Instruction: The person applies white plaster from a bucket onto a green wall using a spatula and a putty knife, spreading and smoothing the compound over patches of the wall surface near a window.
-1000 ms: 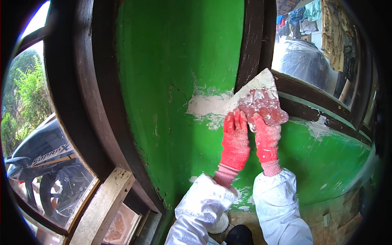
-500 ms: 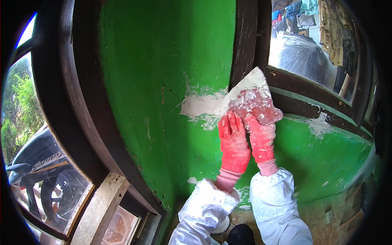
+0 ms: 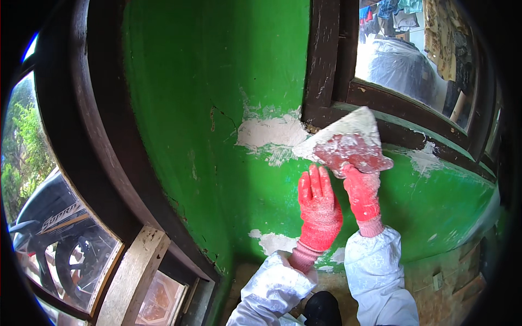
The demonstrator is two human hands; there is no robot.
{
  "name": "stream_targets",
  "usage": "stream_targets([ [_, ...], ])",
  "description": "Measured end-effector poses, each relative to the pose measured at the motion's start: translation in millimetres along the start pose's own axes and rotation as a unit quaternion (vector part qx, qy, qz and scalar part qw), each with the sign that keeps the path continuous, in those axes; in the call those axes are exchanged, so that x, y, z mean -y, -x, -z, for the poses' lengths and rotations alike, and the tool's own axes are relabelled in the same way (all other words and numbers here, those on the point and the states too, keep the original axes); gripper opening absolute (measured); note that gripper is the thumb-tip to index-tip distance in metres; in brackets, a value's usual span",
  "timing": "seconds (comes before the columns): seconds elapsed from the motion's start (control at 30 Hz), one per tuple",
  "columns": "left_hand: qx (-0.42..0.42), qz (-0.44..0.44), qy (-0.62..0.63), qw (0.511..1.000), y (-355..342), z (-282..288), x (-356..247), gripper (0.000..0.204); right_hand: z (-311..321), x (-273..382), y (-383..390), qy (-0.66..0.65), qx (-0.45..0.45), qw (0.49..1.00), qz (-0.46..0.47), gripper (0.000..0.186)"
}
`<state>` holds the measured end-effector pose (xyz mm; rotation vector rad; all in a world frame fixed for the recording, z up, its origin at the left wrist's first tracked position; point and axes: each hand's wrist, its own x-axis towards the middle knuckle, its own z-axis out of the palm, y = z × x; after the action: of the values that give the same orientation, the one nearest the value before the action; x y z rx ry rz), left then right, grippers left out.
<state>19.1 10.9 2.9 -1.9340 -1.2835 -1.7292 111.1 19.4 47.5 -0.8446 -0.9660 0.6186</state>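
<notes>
My right hand (image 3: 361,195), in a red, putty-coated glove, grips a triangular putty knife (image 3: 350,146) whose pale, smeared blade and reddish base lie beside the window's dark lower frame (image 3: 405,136). My left hand (image 3: 321,212), gloved alike, has its fingers stretched out just below the blade's lower left edge; whether the fingertips touch it I cannot tell. A rough white putty patch (image 3: 269,130) shows on the green wall (image 3: 179,81) left of the blade's tip, with cracks running from its left. Another white patch (image 3: 272,242) is low on the wall, behind my left wrist.
Right, a window (image 3: 391,65) shows hanging clothes and a plastic-covered bulk. Left, dark frames surround glass with foliage and a motorcycle (image 3: 65,228) beyond, above a pale wooden beam (image 3: 133,271). A dark shoe (image 3: 321,309) is below me on the brownish floor (image 3: 446,271).
The putty knife and both my hands have moved down and rightward, uncovering more of the corner beside the patch. My left fingertips sit lower on the blade's edge. The view has shifted slightly.
</notes>
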Motion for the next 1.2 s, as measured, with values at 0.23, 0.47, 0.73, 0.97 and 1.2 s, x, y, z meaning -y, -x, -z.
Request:
stream_targets([
  [0.23,-0.098,0.07,-0.087,0.989,-22.5,16.8,40.9,0.063,-80.7,-5.0,-2.2,-0.044,0.076,0.994,0.066,0.027],
  [0.47,-0.012,0.002,-0.19,0.982,-56.0,1.8,80.6,0.05,-119.3,1.1,10.3,0.127,0.023,0.981,0.146,0.025],
  [0.73,0.018,-0.068,0.002,0.997,-52.8,24.8,61.5,0.051,-81.5,-3.8,27.8,0.125,-0.074,0.969,0.2,0.025],
  [0.97,-0.029,0.012,-0.098,0.995,-61.1,14.7,110.6,0.056,-134.5,-14.6,35.8,0.063,0.003,0.981,0.181,0.031],
  [1.2,0.015,-0.092,-0.067,0.993,-66.9,4.8,82.5,0.054,-104.6,-22.3,18.8,0.009,-0.092,0.97,0.226,0.026],
])
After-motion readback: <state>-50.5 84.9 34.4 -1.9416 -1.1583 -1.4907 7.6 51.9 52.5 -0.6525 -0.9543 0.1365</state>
